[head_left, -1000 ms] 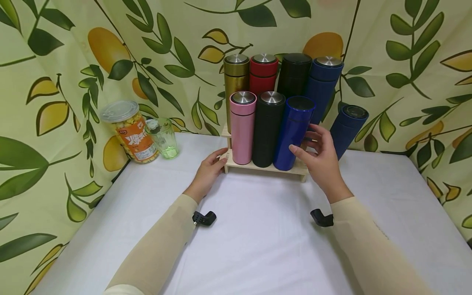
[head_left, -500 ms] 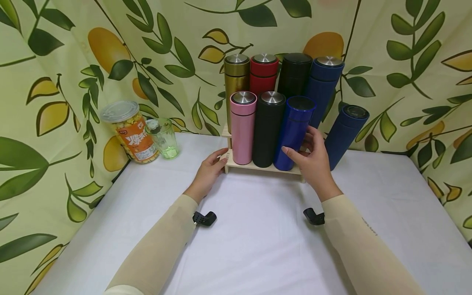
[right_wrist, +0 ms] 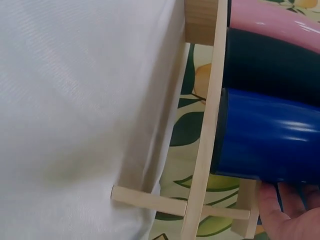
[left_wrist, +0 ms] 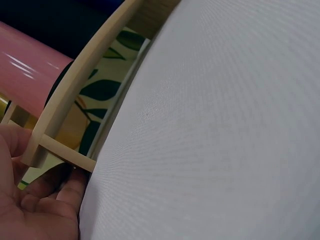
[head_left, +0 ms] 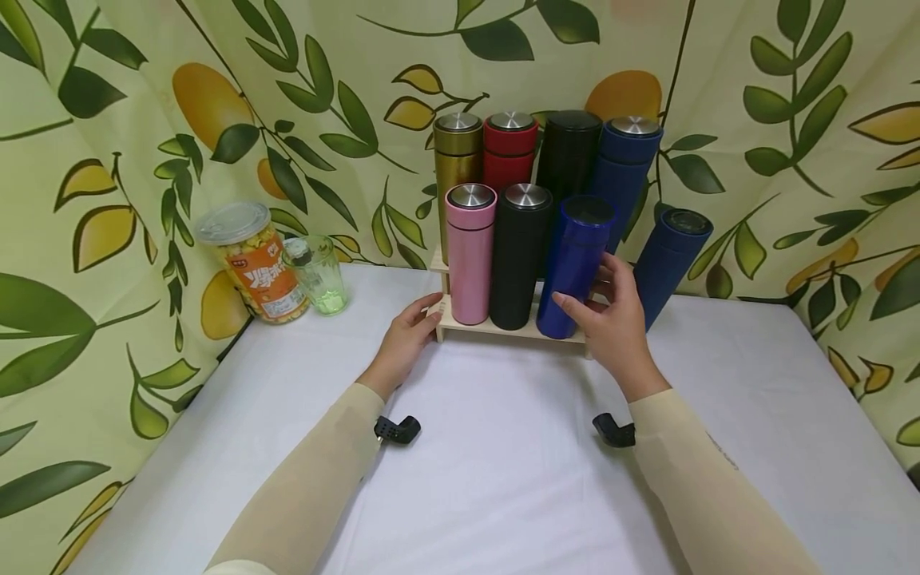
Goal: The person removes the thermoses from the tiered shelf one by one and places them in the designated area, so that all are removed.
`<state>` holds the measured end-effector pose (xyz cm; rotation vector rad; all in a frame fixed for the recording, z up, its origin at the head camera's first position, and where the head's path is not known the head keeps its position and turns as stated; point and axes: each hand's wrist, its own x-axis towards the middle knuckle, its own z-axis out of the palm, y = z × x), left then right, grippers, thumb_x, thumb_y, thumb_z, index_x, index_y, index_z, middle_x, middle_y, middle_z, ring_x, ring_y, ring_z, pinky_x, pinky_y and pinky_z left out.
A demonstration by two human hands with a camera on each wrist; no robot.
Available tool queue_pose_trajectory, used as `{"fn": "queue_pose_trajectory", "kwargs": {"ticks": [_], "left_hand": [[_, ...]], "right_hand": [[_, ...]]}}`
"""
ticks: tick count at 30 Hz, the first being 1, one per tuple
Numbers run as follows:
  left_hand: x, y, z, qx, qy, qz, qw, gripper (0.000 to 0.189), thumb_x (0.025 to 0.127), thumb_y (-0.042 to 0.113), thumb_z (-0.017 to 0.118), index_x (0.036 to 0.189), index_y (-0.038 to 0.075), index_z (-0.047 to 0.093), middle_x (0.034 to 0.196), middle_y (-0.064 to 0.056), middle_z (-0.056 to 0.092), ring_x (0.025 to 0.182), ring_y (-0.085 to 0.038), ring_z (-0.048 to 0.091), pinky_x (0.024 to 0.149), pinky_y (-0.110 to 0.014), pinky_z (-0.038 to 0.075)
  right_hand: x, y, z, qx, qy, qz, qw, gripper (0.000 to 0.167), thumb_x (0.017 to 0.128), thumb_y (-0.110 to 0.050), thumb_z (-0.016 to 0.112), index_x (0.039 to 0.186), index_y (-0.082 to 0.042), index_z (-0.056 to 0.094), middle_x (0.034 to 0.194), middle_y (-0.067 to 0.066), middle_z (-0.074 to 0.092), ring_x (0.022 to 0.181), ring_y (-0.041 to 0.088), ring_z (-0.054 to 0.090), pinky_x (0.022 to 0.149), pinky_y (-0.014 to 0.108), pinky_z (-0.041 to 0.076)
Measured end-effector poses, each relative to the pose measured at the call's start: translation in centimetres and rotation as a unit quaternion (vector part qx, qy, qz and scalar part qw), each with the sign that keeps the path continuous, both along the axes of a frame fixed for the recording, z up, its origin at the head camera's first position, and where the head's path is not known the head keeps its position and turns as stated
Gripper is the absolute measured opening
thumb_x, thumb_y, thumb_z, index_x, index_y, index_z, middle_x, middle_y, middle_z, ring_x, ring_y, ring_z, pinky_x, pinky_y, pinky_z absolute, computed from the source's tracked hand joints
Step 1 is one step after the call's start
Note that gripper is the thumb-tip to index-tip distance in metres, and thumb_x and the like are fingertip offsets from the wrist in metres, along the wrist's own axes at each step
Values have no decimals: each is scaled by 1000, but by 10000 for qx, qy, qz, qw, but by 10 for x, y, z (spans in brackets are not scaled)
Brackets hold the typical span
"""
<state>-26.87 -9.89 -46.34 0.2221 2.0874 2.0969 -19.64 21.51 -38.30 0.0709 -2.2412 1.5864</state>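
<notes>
A two-tier wooden rack (head_left: 513,333) holds upright thermos flasks. On its lower tier stand a pink flask (head_left: 470,259), a black flask (head_left: 520,263) and a glossy blue flask (head_left: 575,271). My right hand (head_left: 614,327) grips the glossy blue one low on its right side, thumb in front; its fingers (right_wrist: 282,200) meet the flask's side in the right wrist view. At the rack's left end, my left hand (head_left: 405,339) pinches the wooden shelf, thumb above and fingers (left_wrist: 70,192) below. The glossy blue flask leans slightly right at its top.
Behind, gold (head_left: 458,160), red (head_left: 510,148), black (head_left: 571,156) and matte navy (head_left: 625,176) flasks fill the upper tier. Another navy flask (head_left: 670,263) stands right of the rack. A popcorn tub (head_left: 259,267) and a green-tinted glass (head_left: 321,275) sit at the left.
My right hand has moved left and closed around the glossy blue flask, which has shifted slightly right, away from the black one. The left hand stays at the rack's end.
</notes>
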Motion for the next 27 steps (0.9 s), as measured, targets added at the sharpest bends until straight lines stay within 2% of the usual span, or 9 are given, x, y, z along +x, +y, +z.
{"fn": "queue_pose_trajectory", "kwargs": {"ticks": [5, 9, 16, 27], "left_hand": [[0, -1, -1, 19, -2, 16, 10000, 47, 114, 16, 60, 161, 13, 55, 166, -14, 45, 143, -28, 54, 114, -42, 50], [0, -1, -2, 19, -33, 3, 10000, 47, 114, 16, 60, 161, 13, 55, 167, -13, 44, 143, -27, 54, 114, -39, 50], [-1, -1, -3, 49, -37, -32, 10000, 47, 114, 16, 59, 161, 14, 55, 167, -13, 44, 144, -26, 53, 115, -40, 49], [1, 1, 0, 56, -30, -13, 10000, 47, 115, 14, 58, 161, 11, 54, 165, -15, 47, 143, -28, 54, 115, -41, 49]], "right_hand": [[6, 7, 1, -9, 122, -68, 9999, 82, 100, -16, 84, 165, -9, 35, 154, 16, 50, 137, 35, 55, 114, 55, 49], [13, 14, 4, -32, 232, -157, 9996, 81, 99, -13, 84, 164, -9, 36, 151, 16, 52, 135, 34, 56, 113, 48, 51], [26, 28, 12, 54, 371, -380, 9986, 82, 98, -8, 84, 165, -12, 37, 156, 13, 51, 140, 34, 55, 112, 42, 52], [44, 56, 26, 228, 489, -1062, 9929, 82, 97, -4, 83, 164, -20, 40, 145, 5, 54, 131, 23, 58, 109, 34, 53]]}}
